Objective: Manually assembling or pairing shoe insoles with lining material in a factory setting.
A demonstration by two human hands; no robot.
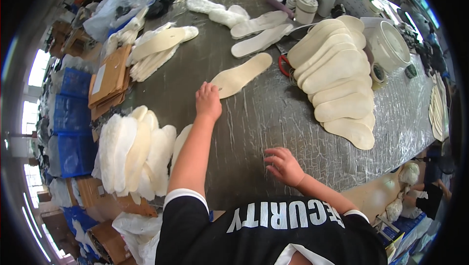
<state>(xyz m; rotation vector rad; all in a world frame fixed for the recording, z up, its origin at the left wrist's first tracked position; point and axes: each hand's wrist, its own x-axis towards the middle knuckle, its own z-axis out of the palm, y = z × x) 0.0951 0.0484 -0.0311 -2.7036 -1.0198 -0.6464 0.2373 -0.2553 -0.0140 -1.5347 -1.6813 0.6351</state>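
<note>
We see bold white capital lettering [286,215] across the black shirt [220,238], nearer the body than either hand's fingers, and a pale label [98,79] on the brown cardboard [112,84] left of the left fingers, its print too small for us to read. Our left hand [208,100] reaches over the desk [234,135], its fingers laid on the near end of a cream insole [245,73] that stretches away to their right; we cannot tell whether they grip it. A small dark mark shows on the insole close beside those fingertips. Our right hand [286,168] has its fingers spread and loosely bent, with nothing in them. Under both hands we see a dark grey desktop covered in wrinkled, shiny film. Beyond the right fingers and to their right lies a fanned pile of cream insoles [337,67], with red-handled scissors [284,65] at its left edge and a white tub [392,46] past it. Left of the left fingers and nearer us sit fleecy insoles [128,152]; farther left stand blue bins [74,113] and bright windows [36,74].
</note>
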